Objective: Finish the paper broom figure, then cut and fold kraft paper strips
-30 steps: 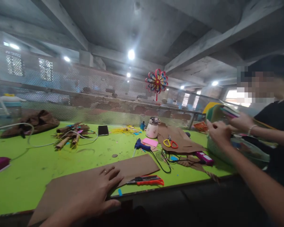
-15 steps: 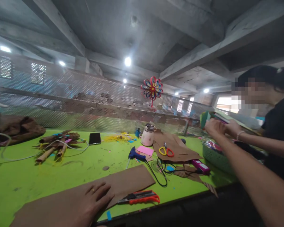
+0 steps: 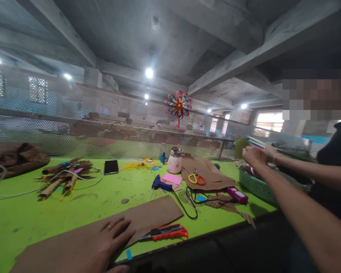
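My left hand (image 3: 112, 235) lies with fingers spread on a long strip of brown cardboard (image 3: 153, 210) along the table's near edge. Just right of it is a cutting tool (image 3: 166, 232) with orange-red and black parts. My right arm stretches out to the far right, where my right hand (image 3: 254, 156) is closed on a stack of coloured sheets (image 3: 240, 148), green and pale at their edges. A co-worker's hand (image 3: 269, 151) with a bracelet is at the same stack, partly behind mine. Below them stands a green basket (image 3: 257, 185) with wrapped items in it.
On the green table (image 3: 93, 212) lie a blue glue gun (image 3: 160, 184), yellow-and-red scissors (image 3: 197, 179), brown paper (image 3: 207, 170), a purple power strip (image 3: 238, 195), a pale jug (image 3: 174, 163), a phone (image 3: 111, 167) and cardboard rolls (image 3: 52, 187). A mesh screen (image 3: 102, 125) runs behind.
The view has shifted slightly right. My right hand and the sheets have lowered toward the basket, and the sheets have turned. My left hand stays on the cardboard.
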Available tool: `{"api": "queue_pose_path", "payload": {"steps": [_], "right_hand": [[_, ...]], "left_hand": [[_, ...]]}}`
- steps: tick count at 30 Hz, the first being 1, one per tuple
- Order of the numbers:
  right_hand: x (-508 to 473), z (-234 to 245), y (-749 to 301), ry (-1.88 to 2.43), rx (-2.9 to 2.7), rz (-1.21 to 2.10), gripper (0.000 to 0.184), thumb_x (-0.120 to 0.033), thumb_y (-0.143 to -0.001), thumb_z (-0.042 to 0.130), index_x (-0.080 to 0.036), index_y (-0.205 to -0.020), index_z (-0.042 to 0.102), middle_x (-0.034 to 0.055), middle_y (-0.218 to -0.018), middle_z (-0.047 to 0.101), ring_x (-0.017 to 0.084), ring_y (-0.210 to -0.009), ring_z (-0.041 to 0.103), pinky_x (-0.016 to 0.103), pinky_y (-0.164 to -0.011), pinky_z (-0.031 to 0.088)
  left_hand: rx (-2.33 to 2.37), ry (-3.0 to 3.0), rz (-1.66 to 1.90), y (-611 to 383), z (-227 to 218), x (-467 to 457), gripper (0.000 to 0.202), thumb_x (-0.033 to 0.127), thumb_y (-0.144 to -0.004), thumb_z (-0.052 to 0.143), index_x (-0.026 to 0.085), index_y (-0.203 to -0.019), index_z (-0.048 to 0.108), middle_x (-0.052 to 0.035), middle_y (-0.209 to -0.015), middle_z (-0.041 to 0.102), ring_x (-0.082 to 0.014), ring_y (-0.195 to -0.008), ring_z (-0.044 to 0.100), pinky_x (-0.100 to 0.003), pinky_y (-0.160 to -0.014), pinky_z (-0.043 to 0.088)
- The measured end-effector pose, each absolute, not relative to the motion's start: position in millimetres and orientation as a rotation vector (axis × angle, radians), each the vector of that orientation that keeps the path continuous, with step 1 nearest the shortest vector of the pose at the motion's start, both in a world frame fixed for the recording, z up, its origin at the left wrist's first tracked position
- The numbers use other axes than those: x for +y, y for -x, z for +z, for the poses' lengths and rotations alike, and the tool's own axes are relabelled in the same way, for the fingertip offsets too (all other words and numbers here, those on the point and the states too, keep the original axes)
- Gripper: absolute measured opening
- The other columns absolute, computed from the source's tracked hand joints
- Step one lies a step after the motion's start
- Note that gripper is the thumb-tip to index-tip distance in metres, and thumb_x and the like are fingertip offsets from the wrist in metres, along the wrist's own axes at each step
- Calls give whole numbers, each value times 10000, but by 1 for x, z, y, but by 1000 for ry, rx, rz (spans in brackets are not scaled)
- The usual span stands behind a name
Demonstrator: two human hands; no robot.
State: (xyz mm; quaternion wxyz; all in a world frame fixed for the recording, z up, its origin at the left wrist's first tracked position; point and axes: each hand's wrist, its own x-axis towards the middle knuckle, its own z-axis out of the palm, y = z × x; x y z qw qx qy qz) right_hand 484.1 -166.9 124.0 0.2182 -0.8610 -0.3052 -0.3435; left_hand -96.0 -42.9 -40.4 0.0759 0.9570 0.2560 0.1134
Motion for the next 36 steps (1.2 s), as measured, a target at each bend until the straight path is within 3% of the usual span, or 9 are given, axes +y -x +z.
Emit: {"api": "queue_pose_path", "payload": {"steps": [4, 8, 14, 23, 27, 32, 36], "right_hand": [[-161, 115, -479, 2491, -803, -890, 335, -331, -877, 452, -81, -889, 676, 183, -940, 661, 277, -886, 622, 376, -722, 465], [-157, 111, -473, 2521, -796, -883, 407, -379, -860, 408, -97, -881, 701, 209, -929, 674, 300, -862, 627, 371, -694, 442], [-150, 97, -459, 2513, -817, -865, 472, -446, -854, 379, -120, -873, 719, 197, -884, 684, 283, -816, 633, 352, -674, 430], [-142, 86, -426, 2350, -933, -814, 434, -403, -846, 385, -118, -777, 704, 185, -826, 687, 262, -743, 621, 320, -619, 394], [-144, 67, -375, 2187, -1157, -757, 468, -395, -878, 342, -112, -693, 665, 116, -697, 662, 202, -674, 593, 276, -613, 391], [-166, 16, -273, 1953, -1629, -536, 376, -418, -896, 395, -182, -730, 636, 10, -703, 629, 128, -674, 571, 212, -663, 412], [-186, -24, -221, 1707, -2124, -147, 284, -359, -905, 433, -182, -818, 638, 55, -797, 607, 173, -786, 566, 275, -709, 429]], "left_hand": [[769, -2860, 292, 95, -37, -46, 657, 631, -729, 523, 362, -1321, 425, -44, -1426, 358, -364, -1301, 318, -542, -1042, 301], [790, -2845, 239, 93, -33, -48, 656, 622, -739, 519, 359, -1330, 408, -45, -1440, 327, -366, -1312, 291, -559, -1055, 267], [816, -2862, 188, 89, -24, -55, 659, 653, -736, 493, 347, -1317, 438, -54, -1434, 337, -366, -1313, 289, -569, -1062, 245], [762, -2886, 209, 91, -30, -51, 668, 622, -745, 509, 340, -1341, 403, -63, -1441, 331, -350, -1319, 286, -550, -1064, 252], [756, -2900, 287, 92, -36, -49, 663, 588, -733, 548, 327, -1331, 430, -76, -1419, 383, -355, -1305, 316, -552, -1055, 266], [703, -2943, 302, 92, -39, -48, 668, 564, -736, 559, 320, -1341, 418, -78, -1419, 390, -353, -1301, 320, -541, -1052, 270], [672, -2998, 254, 90, -40, -50, 662, 577, -771, 514, 303, -1359, 384, -95, -1424, 373, -344, -1296, 323, -521, -1042, 285]]}}
